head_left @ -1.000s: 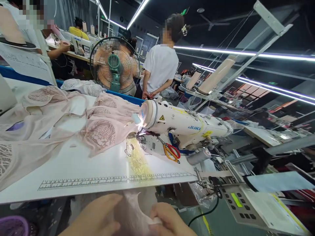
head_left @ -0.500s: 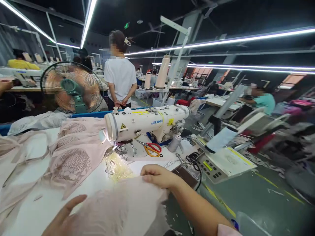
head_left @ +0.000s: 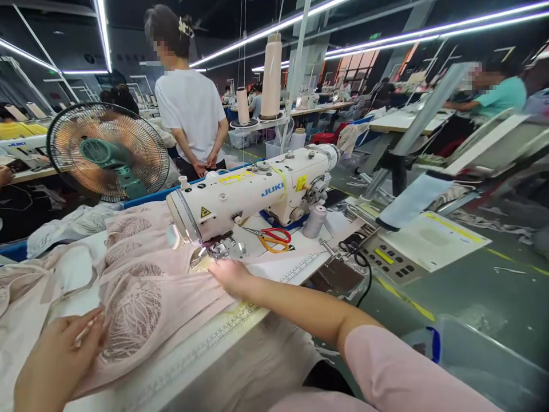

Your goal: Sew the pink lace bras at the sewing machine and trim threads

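Note:
A pale pink lace bra lies spread on the white sewing table, one lace cup facing up. At the cup's left edge, my left hand pinches the fabric between thumb and fingers. My right hand is closed on the bra's wing, right in front of the needle area of a white JUKI sewing machine. The presser foot is partly hidden behind that hand. More pink bras are piled to the left of the machine head.
Red-and-orange-handled scissors and a grey thread cone sit beside the machine. A control panel is at the right. Behind stand a fan and a person in a white shirt. A clear plastic bin stands lower right.
My right hand has moved forward and left to the needle area with fabric. My left hand has closed on the cup's edge. The bra now lies flatter, and the view has shifted.

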Available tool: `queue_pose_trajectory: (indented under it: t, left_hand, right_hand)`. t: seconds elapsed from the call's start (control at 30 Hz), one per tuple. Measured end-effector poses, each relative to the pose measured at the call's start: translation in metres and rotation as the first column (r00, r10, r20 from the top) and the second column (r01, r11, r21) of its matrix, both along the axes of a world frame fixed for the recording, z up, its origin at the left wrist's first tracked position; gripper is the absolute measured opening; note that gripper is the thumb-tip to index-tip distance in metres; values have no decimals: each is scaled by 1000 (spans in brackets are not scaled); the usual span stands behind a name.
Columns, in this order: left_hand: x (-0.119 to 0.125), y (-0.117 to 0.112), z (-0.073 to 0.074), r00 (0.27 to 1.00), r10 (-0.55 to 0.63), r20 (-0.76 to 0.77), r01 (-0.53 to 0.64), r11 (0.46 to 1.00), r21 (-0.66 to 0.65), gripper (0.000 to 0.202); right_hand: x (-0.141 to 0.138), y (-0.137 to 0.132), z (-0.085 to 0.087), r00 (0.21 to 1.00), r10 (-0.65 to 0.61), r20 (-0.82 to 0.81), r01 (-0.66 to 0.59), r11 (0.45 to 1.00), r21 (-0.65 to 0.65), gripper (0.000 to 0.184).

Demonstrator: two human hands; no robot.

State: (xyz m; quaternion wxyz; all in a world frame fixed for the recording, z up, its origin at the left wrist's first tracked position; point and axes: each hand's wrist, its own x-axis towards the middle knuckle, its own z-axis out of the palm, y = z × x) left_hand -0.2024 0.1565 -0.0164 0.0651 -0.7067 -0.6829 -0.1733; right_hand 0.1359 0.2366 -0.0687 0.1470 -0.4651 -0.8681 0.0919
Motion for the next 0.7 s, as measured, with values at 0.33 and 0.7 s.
queue_pose_trajectory:
  t: [0.33,0.7]
  left_hand:
    - [174,45,-52,826,-561,-53,557,827,-75,37]
    - [192,59,-46,894,-401,-198,375,913,-159,44]
  right_hand:
    - [0,-7,-3,997,1,71,-9,994,112,18]
    - [44,-59,-27,966,222,-132,-193,960,204,24]
